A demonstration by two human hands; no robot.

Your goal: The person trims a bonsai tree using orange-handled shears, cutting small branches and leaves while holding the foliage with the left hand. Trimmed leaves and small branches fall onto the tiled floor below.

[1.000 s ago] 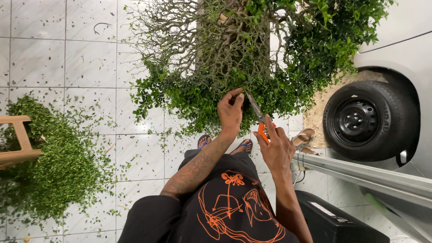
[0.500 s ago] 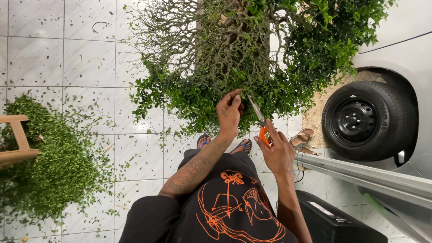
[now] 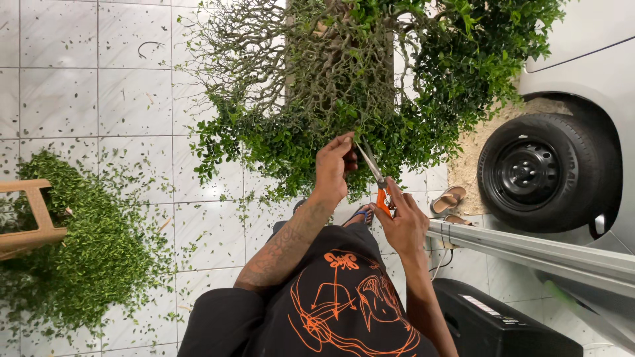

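A dense small-leaved bush [image 3: 344, 86] with bare twisting branches fills the top middle of the head view. My left hand [image 3: 333, 168] reaches into its lower foliage and pinches a leafy twig. My right hand [image 3: 402, 221] grips orange-handled pruning shears [image 3: 374, 177], whose blades point up toward the twig beside my left fingers. My black shirt with an orange drawing [image 3: 331, 311] fills the bottom middle.
A heap of cut green leaves [image 3: 73, 244] lies on the white tiled floor [image 3: 132, 99] at left, beside a wooden stool [image 3: 33, 218]. A car wheel [image 3: 542, 172] stands at right, sandals [image 3: 450, 198] near it, a metal rail [image 3: 549, 254] and a black box [image 3: 496, 324] below.
My left hand has shifted slightly within the foliage, and the shears stay raised at the same twig. Little else has moved.
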